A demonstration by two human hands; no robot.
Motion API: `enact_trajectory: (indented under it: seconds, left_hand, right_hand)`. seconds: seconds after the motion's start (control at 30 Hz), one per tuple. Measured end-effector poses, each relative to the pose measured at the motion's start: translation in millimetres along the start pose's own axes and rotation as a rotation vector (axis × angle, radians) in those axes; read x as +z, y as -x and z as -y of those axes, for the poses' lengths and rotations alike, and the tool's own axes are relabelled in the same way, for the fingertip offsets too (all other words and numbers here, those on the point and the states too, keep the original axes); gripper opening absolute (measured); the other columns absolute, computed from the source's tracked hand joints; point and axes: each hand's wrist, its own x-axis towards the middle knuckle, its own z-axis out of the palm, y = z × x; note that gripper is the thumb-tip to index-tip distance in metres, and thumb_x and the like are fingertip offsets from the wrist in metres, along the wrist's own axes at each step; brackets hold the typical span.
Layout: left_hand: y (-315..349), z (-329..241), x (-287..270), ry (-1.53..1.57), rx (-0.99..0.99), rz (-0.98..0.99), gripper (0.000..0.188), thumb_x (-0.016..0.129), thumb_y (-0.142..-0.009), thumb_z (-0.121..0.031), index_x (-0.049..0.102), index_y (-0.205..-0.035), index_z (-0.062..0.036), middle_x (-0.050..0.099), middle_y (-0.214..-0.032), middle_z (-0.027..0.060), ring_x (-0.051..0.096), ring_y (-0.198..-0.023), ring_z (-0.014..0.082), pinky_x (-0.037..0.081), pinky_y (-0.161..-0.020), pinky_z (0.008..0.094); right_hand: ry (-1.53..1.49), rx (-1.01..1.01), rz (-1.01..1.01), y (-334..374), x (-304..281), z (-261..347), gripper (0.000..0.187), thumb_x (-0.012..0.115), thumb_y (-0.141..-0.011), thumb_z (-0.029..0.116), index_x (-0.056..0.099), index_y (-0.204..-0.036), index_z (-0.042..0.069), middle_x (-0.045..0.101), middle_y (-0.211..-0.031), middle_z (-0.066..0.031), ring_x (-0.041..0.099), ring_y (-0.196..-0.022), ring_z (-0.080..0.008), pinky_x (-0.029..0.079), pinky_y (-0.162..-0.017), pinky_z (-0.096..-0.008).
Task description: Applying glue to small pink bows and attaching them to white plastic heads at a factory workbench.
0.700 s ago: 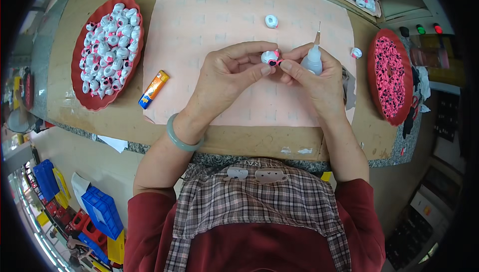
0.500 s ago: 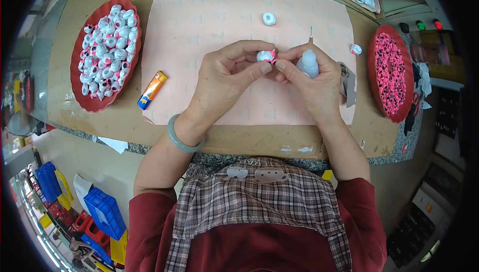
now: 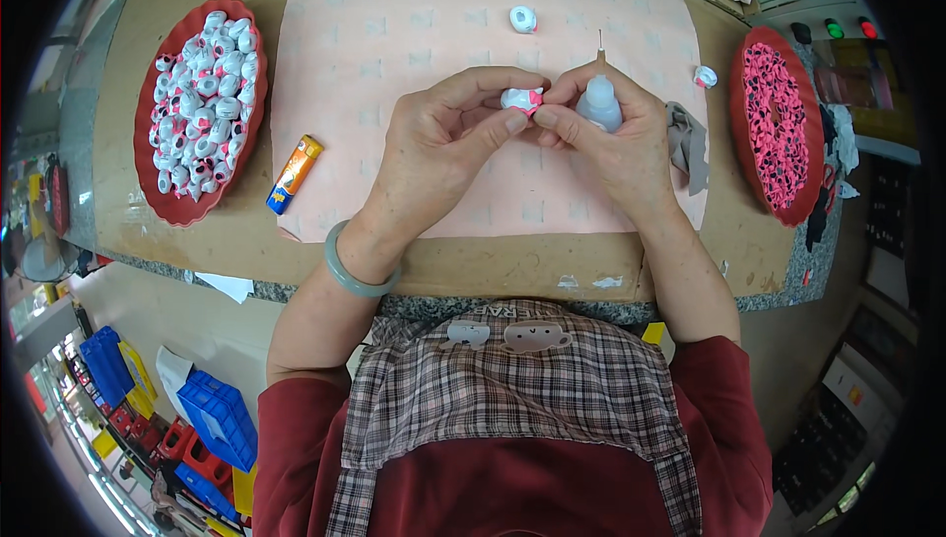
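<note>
- Here's the left hand (image 3: 443, 143), thumb and fingers closed on a small white-and-pink ornament (image 3: 518, 100), pinched at the fingertips.
- And the ornament sits right at mid-scene, up above the pale pink sheet (image 3: 394, 39), between the two hands, its pink end facing right.
- Over to the right hand (image 3: 616, 133): it's gripping a translucent squeeze bottle (image 3: 600, 108), with thumb and index tips right at the ornament's pink end. Exactly what those tips pinch there, I cannot tell.
- Look at the bottle's needle tip (image 3: 600, 40), showing past the index finger and pointing away from the person!
- Out beyond the hands, one loose white piece (image 3: 523, 20) lies on the sheet; a second white piece (image 3: 706, 76) sits by the sheet's right edge.
- Just beside the right wrist, a crumpled grey cloth (image 3: 686, 148).
- Far left, a red scalloped tray (image 3: 185, 214), heaped with white-and-pink pieces; far right, another red tray (image 3: 815, 148), packed with pink-and-black bits.
- Near the left tray, an orange-and-blue tube (image 3: 295, 174) lies slanted across the sheet's edge.
</note>
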Motion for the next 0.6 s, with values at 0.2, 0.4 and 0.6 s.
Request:
enact_trajectory:
  seconds: [0.2, 0.4, 0.6]
  left_hand:
    - [2.4, 1.0, 1.3, -0.038, 0.019, -0.029, 0.028, 0.057, -0.086, 0.003, 0.054, -0.113, 0.0069, 0.061, -0.106, 0.0141, 0.060, -0.099, 0.0187, 0.050, -0.087, 0.0283]
    - [4.2, 5.9, 7.7, -0.055, 0.048, -0.148, 0.021, 0.055, -0.086, 0.005, 0.058, -0.106, 0.0042, 0.065, -0.097, 0.0121, 0.063, -0.091, 0.0153, 0.052, -0.080, 0.0246]
    - [4.4, 6.6, 8.1, 0.002, 0.022, -0.168, 0.020, 0.052, -0.086, 0.007, 0.056, -0.105, 0.0046, 0.065, -0.097, 0.0125, 0.062, -0.092, 0.0144, 0.051, -0.081, 0.0243]
  right_hand:
    - [0.033, 0.000, -0.062, 3.1, 6.3, 0.7, 0.011, 0.067, -0.079, 0.000, 0.059, -0.088, 0.000, 0.064, -0.080, -0.0047, 0.060, -0.070, -0.0076, 0.050, -0.061, -0.0203]
    - [0.166, -0.120, -0.103, 5.3, 12.6, -10.7, 0.013, 0.066, -0.079, 0.001, 0.059, -0.090, 0.001, 0.063, -0.080, -0.0044, 0.058, -0.070, -0.0066, 0.048, -0.060, -0.0199]
    - [0.149, -0.155, -0.110, 5.3, 17.0, -13.8, 0.014, 0.065, -0.080, -0.001, 0.058, -0.092, 0.001, 0.062, -0.079, -0.0032, 0.053, -0.062, -0.0039, 0.043, -0.049, -0.0179]
